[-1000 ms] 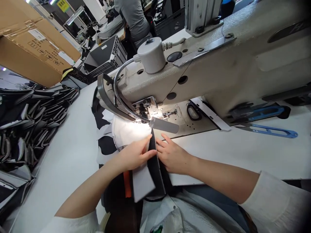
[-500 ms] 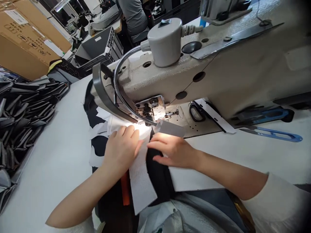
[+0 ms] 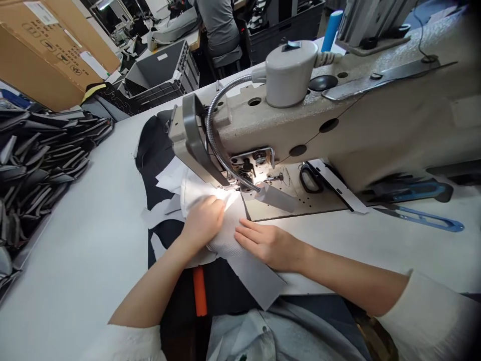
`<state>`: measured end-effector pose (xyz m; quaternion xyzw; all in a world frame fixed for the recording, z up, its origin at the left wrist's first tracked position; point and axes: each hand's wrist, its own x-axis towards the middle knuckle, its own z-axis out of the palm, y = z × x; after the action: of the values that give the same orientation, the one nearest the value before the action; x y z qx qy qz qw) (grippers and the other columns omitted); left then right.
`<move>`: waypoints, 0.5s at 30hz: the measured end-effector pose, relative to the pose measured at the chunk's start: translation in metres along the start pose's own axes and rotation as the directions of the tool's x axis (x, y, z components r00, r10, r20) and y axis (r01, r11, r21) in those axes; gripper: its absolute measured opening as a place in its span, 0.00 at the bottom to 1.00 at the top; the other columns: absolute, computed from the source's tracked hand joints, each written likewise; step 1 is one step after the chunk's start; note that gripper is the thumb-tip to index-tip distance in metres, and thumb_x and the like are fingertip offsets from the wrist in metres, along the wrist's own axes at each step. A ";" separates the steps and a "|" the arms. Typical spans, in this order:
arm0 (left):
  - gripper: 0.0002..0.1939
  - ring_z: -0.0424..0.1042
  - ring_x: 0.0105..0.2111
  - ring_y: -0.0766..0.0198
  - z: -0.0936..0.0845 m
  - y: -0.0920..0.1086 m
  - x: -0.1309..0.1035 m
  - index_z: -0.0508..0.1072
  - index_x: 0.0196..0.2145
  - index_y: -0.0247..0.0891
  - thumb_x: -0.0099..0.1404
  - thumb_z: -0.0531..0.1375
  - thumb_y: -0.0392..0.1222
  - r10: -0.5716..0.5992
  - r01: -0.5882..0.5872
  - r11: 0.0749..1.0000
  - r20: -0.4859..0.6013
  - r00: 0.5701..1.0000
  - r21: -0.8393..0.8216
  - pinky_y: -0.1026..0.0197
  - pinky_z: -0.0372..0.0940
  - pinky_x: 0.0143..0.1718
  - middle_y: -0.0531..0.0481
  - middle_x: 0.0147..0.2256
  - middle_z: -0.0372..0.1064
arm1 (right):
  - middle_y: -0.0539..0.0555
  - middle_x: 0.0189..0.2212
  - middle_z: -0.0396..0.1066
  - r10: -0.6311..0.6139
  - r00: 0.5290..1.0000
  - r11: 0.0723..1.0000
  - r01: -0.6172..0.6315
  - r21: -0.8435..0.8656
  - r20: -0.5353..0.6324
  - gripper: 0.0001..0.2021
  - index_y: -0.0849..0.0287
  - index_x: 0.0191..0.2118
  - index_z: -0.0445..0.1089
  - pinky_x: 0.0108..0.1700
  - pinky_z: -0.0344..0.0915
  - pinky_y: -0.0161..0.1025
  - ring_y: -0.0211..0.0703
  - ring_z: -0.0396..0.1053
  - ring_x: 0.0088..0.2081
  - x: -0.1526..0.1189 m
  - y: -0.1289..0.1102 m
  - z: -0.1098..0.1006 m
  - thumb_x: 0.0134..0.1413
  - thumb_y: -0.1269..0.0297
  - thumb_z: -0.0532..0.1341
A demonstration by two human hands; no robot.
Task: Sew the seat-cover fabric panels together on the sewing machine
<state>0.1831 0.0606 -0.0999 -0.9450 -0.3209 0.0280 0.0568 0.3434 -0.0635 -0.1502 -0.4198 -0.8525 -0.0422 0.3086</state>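
The lit needle area of a sewing machine point(image 3: 240, 125) has white fabric point(image 3: 193, 190) under it. My left hand point(image 3: 205, 223) is closed, its curled fingers gripping the white fabric just in front of the needle area. My right hand point(image 3: 272, 245) lies with fingers extended on a grey-white ribbed strip point(image 3: 259, 283), whose free end points toward my lap. Black fabric point(image 3: 154, 148) with white pieces on it spreads beneath and left of the machine head. An orange strip point(image 3: 200, 291) shows below my left hand.
Black-handled scissors point(image 3: 311, 179) lie on the machine bed, and blue thread snips point(image 3: 432, 218) to the right. Stacked dark pieces point(image 3: 41, 160) cover the table's left side. Beyond are a grey crate point(image 3: 161, 70), a cardboard box point(image 3: 48, 50) and a seated person point(image 3: 218, 25).
The ribbed strip has swung so its free end lies further right. My left hand has shifted right, and my right hand has come down flat onto the strip. The view has shifted too.
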 end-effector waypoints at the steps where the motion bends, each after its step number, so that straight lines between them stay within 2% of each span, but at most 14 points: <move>1: 0.12 0.66 0.34 0.60 0.000 0.006 0.000 0.69 0.28 0.36 0.66 0.49 0.35 -0.009 0.009 1.000 -0.011 1.000 0.021 0.60 0.60 0.33 0.47 0.30 0.67 | 0.63 0.41 0.71 -0.016 1.000 1.000 0.016 -0.003 -0.015 0.17 0.69 0.44 0.68 0.52 0.66 0.42 0.45 0.67 0.50 -0.003 0.001 -0.002 0.60 0.79 0.44; 4: 0.09 0.66 0.35 0.57 -0.004 0.026 0.003 0.70 0.31 0.35 0.64 0.50 0.34 -0.033 0.033 0.997 -0.004 0.999 0.068 0.58 0.60 0.33 0.45 0.32 0.67 | 0.65 0.43 0.71 -0.030 0.998 0.999 0.032 0.037 -0.062 0.17 0.73 0.46 0.67 0.55 0.64 0.42 0.48 0.65 0.53 -0.009 0.004 -0.004 0.60 0.79 0.44; 8: 0.12 0.67 0.37 0.56 -0.007 0.042 0.010 0.70 0.39 0.35 0.62 0.49 0.30 -0.025 0.025 0.999 0.033 0.999 0.027 0.57 0.62 0.34 0.44 0.35 0.67 | 0.64 0.46 0.70 0.097 0.995 0.961 -0.090 0.263 -0.014 0.16 0.71 0.46 0.67 0.57 0.62 0.39 0.44 0.62 0.55 -0.012 0.007 -0.007 0.63 0.75 0.45; 11: 0.14 0.68 0.37 0.57 -0.003 0.033 0.012 0.72 0.40 0.36 0.62 0.49 0.30 0.002 0.002 0.995 0.045 0.999 -0.095 0.59 0.63 0.34 0.45 0.35 0.68 | 0.65 0.51 0.65 0.202 0.976 0.870 -0.218 0.443 0.082 0.13 0.69 0.44 0.68 0.57 0.61 0.38 0.43 0.60 0.57 -0.008 0.005 -0.007 0.62 0.72 0.48; 15: 0.17 0.68 0.36 0.61 0.005 0.002 0.016 0.73 0.42 0.38 0.63 0.48 0.31 0.120 -0.115 0.965 0.007 0.993 -0.234 0.61 0.64 0.35 0.47 0.37 0.69 | 0.65 0.55 0.60 0.315 0.932 0.737 -0.359 0.573 0.179 0.10 0.67 0.41 0.68 0.57 0.60 0.39 0.44 0.58 0.58 0.006 -0.001 0.005 0.57 0.74 0.52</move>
<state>0.1966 0.0689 -0.1058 -0.9622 -0.2659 0.0033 -0.0596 0.3371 -0.0582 -0.1509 -0.4497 -0.7419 0.2993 0.3973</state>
